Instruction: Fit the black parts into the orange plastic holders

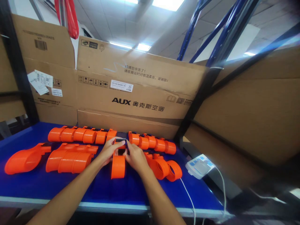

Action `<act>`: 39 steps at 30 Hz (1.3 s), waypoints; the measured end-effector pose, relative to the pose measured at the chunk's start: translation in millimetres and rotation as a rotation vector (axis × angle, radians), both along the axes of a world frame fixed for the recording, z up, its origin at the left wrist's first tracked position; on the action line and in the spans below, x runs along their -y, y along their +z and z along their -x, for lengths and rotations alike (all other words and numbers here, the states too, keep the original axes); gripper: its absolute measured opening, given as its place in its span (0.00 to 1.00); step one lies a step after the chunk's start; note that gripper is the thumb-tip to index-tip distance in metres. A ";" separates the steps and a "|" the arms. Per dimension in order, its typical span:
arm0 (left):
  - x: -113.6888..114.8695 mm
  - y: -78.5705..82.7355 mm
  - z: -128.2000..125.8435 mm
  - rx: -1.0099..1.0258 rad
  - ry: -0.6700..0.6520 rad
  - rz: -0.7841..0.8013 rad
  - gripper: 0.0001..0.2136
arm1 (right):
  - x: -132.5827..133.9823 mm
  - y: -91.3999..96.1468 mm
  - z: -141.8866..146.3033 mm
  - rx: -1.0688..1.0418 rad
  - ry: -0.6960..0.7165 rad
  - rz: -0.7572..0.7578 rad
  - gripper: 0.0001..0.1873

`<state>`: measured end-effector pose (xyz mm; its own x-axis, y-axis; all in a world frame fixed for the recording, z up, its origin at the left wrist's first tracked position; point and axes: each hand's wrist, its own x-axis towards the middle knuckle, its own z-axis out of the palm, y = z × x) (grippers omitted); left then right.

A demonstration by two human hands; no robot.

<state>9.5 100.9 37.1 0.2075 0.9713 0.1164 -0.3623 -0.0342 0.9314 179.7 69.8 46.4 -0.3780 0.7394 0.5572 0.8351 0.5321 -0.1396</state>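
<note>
In the head view, a piece with a wide orange plastic loop [118,167] is between my hands over the blue table. A black square part [121,135] with a pale edge shows at its far end. My left hand [109,152] is closed on its left side, with the thumb across the top near the black part. From the right, my right hand [136,156] grips it, fingers bent against the side. My fingers hide the join between loop and black part. Similar orange loop pieces [67,161] lie to the left, and others [160,167] lie beside my right wrist.
A back row of orange loop pieces [79,134] runs in front of a large cardboard sheet [140,90]. A white power strip [200,165] with a cable is at the table's right edge. Dark frame posts [194,106] stand beyond the blue tabletop [98,190].
</note>
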 end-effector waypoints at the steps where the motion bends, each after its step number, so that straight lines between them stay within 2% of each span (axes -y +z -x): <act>1: -0.2 0.7 0.5 0.000 0.004 -0.016 0.23 | -1.3 0.3 -2.5 -0.015 0.032 -0.018 0.28; 7: 0.5 1.0 0.6 -0.089 0.060 -0.107 0.20 | -5.1 2.0 -10.3 -0.172 0.143 -0.058 0.21; 11: 2.2 -1.1 -0.4 -0.115 0.049 -0.157 0.18 | -3.8 0.6 -5.3 -0.294 0.168 -0.007 0.16; 15: 3.7 2.1 2.5 -0.055 0.024 -0.166 0.16 | -3.4 1.0 -3.1 -0.452 0.209 0.079 0.14; 19: 3.0 11.4 10.0 0.105 -0.021 -0.126 0.15 | -7.2 4.2 -7.8 -0.752 0.205 0.176 0.22; 21: 1.5 15.5 13.4 0.167 0.016 -0.116 0.15 | -10.4 5.1 -10.4 -0.827 0.174 0.206 0.23; 24: -0.4 18.6 16.7 0.217 0.070 -0.095 0.13 | -15.1 3.0 -12.3 -0.756 0.101 0.233 0.20; 30: 1.9 22.6 22.0 0.288 -0.028 0.019 0.14 | -16.9 -7.1 -10.5 -0.433 0.054 0.373 0.08; 33: 2.7 24.9 23.1 0.316 -0.034 0.086 0.15 | -14.8 -9.5 -8.2 -0.396 0.084 0.431 0.08; 39: 1.1 21.2 18.7 0.273 0.024 0.062 0.13 | -13.4 -10.5 -5.6 -0.459 0.103 0.489 0.15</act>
